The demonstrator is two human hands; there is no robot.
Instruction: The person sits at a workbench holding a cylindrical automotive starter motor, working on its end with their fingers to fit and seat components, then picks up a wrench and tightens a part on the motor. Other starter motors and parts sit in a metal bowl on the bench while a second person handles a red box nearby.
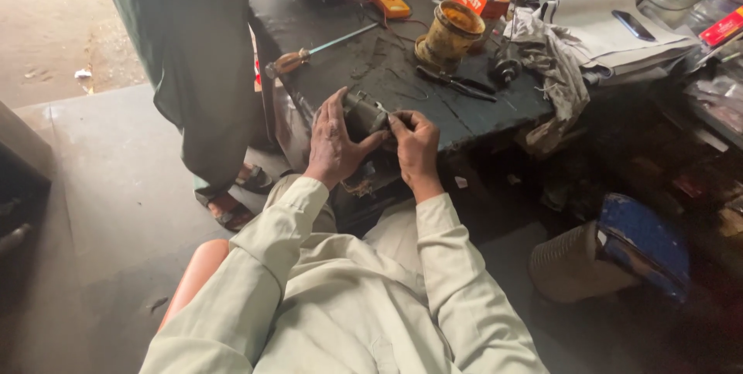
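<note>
Grey metal part point(365, 114) lies between both hands, gripped by the left hand point(333, 142) and right hand point(414, 142) at the desk point(464, 111) edge.

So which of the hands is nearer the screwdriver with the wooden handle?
Left. The left hand sits just below the screwdriver; the right hand is farther right, across the dark metal part both hands grip.

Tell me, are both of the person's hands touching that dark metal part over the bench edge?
Touching. The head view shows the left hand cupped around the dark metal part from the side, and the right hand gripping its other end with fingertips.
</note>
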